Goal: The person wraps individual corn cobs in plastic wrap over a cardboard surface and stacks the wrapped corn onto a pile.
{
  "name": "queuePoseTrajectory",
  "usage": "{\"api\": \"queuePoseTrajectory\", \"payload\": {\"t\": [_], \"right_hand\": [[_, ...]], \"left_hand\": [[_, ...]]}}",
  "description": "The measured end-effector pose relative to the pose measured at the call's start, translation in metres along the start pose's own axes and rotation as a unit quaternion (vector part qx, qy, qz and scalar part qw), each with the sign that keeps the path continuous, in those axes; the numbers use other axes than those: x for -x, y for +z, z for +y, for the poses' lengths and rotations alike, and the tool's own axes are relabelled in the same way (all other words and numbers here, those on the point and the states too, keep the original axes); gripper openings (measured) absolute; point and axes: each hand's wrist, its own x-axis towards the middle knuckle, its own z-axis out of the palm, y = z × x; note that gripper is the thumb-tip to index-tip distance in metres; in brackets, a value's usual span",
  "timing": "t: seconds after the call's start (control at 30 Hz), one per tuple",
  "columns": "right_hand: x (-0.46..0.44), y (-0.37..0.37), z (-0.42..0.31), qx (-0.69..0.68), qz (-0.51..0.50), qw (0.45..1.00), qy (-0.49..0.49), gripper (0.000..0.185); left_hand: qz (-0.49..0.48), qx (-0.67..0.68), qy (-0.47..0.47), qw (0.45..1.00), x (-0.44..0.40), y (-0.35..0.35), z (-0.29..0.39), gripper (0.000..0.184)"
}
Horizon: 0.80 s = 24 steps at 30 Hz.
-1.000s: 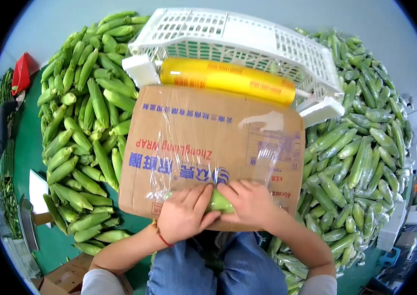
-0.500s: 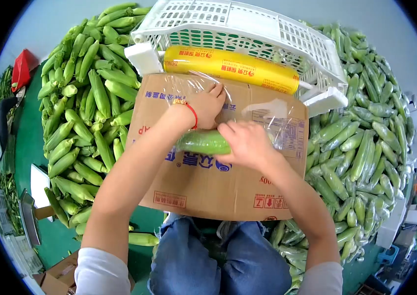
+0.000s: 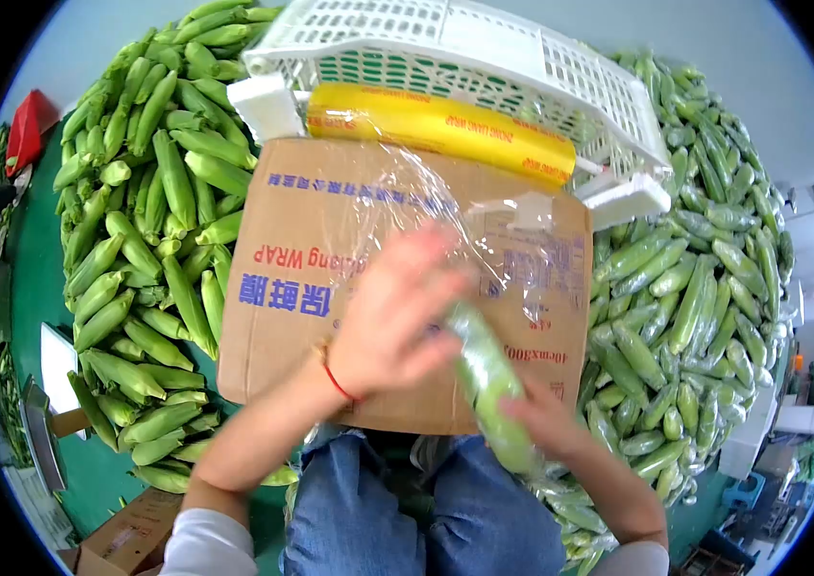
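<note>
An ear of corn in its green husk (image 3: 490,384), wrapped in clear film, slants over the near right edge of the cardboard box (image 3: 282,355). My right hand (image 3: 549,420) grips its lower part, a little blurred. Beside the corn's upper end is my left hand (image 3: 402,312), fingers spread and smeared by motion; whether a fingertip touches the corn I cannot tell. Clear film (image 3: 426,187) stretches over the box from the yellow roll of cling film (image 3: 440,130) at its far edge.
Unwrapped corn (image 3: 152,221) is heaped on the left, film-wrapped corn (image 3: 704,288) on the right. A white plastic basket (image 3: 407,34) stands behind the roll, which hangs between white holders (image 3: 267,108). My knees (image 3: 426,509) are below the box.
The corn has turned from lying crosswise on the box to slanting toward me at the right, in my right hand. My left hand has come off the film and moved nearer.
</note>
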Motion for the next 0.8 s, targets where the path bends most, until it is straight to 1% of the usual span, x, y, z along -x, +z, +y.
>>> {"api": "queuePoseTrajectory", "payload": {"t": [0.03, 0.07, 0.1, 0.13, 0.17, 0.2, 0.23, 0.27, 0.3, 0.33, 0.37, 0.4, 0.43, 0.47, 0.5, 0.53, 0.57, 0.6, 0.63, 0.67, 0.7, 0.73, 0.77, 0.8], "right_hand": [[-0.002, 0.006, -0.005, -0.085, -0.075, 0.993, 0.039, 0.066], [-0.006, 0.010, -0.018, -0.162, -0.155, 0.972, 0.072, 0.068], [-0.013, 0.013, -0.029, -0.233, -0.234, 0.938, 0.102, 0.069], [-0.023, 0.020, -0.031, -0.335, -0.328, 0.877, 0.105, 0.073], [-0.034, 0.030, -0.028, -0.433, -0.411, 0.795, 0.104, 0.077], [-0.043, 0.042, -0.022, -0.525, -0.485, 0.692, 0.101, 0.082], [-0.054, 0.059, -0.011, -0.532, -0.535, 0.654, 0.042, 0.085], [-0.067, 0.076, -0.001, -0.532, -0.582, 0.615, -0.019, 0.088], [-0.068, 0.072, 0.001, -0.515, -0.548, 0.659, -0.018, 0.085], [-0.068, 0.068, 0.001, -0.493, -0.514, 0.702, -0.015, 0.082], [-0.068, 0.064, -0.001, -0.468, -0.480, 0.742, -0.010, 0.079], [-0.050, 0.057, -0.004, -0.446, -0.353, 0.821, 0.042, 0.072], [-0.038, 0.043, -0.009, -0.409, -0.216, 0.882, 0.089, 0.065], [-0.035, 0.029, -0.002, -0.277, -0.158, 0.947, -0.023, 0.049], [-0.033, 0.015, 0.004, -0.124, -0.068, 0.984, -0.112, 0.039], [-0.030, 0.011, 0.001, 0.008, 0.038, 0.968, -0.246, 0.037], [-0.022, 0.003, -0.002, 0.157, 0.148, 0.909, -0.357, 0.035], [-0.013, -0.005, -0.007, 0.155, 0.193, 0.882, -0.400, 0.034], [-0.006, -0.010, -0.013, 0.157, 0.232, 0.852, -0.443, 0.034], [-0.007, -0.018, -0.020, 0.167, 0.263, 0.787, -0.533, 0.033], [-0.010, -0.021, -0.028, 0.177, 0.277, 0.712, -0.620, 0.033], [-0.011, -0.012, -0.036, 0.003, 0.201, 0.774, -0.601, 0.033], [-0.005, -0.003, -0.040, -0.176, 0.110, 0.799, -0.564, 0.034], [0.002, 0.002, -0.045, -0.232, 0.055, 0.815, -0.528, 0.038]], "left_hand": [[-0.035, -0.028, 0.013, 0.999, 0.003, 0.007, 0.019, 0.045], [0.018, 0.006, -0.009, 1.000, 0.009, 0.013, 0.015, 0.046], [0.074, 0.035, -0.027, 0.996, 0.012, 0.018, 0.009, 0.048], [0.137, 0.264, -0.113, 0.948, 0.003, 0.018, 0.015, 0.047], [0.184, 0.478, -0.195, 0.836, -0.011, 0.018, 0.028, 0.046], [0.185, 0.598, -0.233, 0.744, -0.011, 0.018, 0.030, 0.045], [0.200, 0.700, -0.271, 0.630, -0.011, 0.018, 0.032, 0.043], [0.182, 0.740, -0.265, 0.591, -0.007, 0.017, 0.018, 0.041], [0.162, 0.778, -0.247, 0.555, -0.009, 0.018, 0.008, 0.038], [0.219, 0.704, -0.345, 0.580, -0.017, 0.015, 0.015, 0.025], [0.219, 0.618, -0.381, 0.651, -0.010, 0.012, 0.008, 0.024], [0.209, 0.528, -0.410, 0.714, -0.004, 0.007, -0.001, 0.026], [0.216, 0.416, -0.444, 0.764, -0.002, 0.001, 0.003, 0.032], [0.211, 0.336, -0.452, 0.799, 0.009, -0.004, 0.002, 0.033], [0.132, 0.204, -0.447, 0.861, 0.017, -0.012, 0.008, 0.033], [-0.013, -0.027, -0.361, 0.932, 0.028, -0.020, 0.010, 0.031], [-0.099, -0.274, -0.233, 0.928, 0.038, -0.028, 0.012, 0.028], [-0.193, -0.227, -0.292, 0.909, 0.060, -0.035, 0.009, 0.027], [-0.117, -0.040, -0.412, 0.903, 0.077, -0.023, 0.009, 0.029], [0.001, 0.134, -0.504, 0.853, 0.094, -0.013, 0.010, 0.031], [0.029, 0.319, -0.678, 0.662, 0.080, -0.019, 0.033, 0.035], [0.043, 0.289, -0.718, 0.632, 0.084, -0.009, 0.041, 0.042], [0.016, 0.309, -0.725, 0.615, 0.096, -0.014, 0.042, 0.047], [-0.012, 0.329, -0.731, 0.597, 0.107, -0.018, 0.043, 0.053]]}}
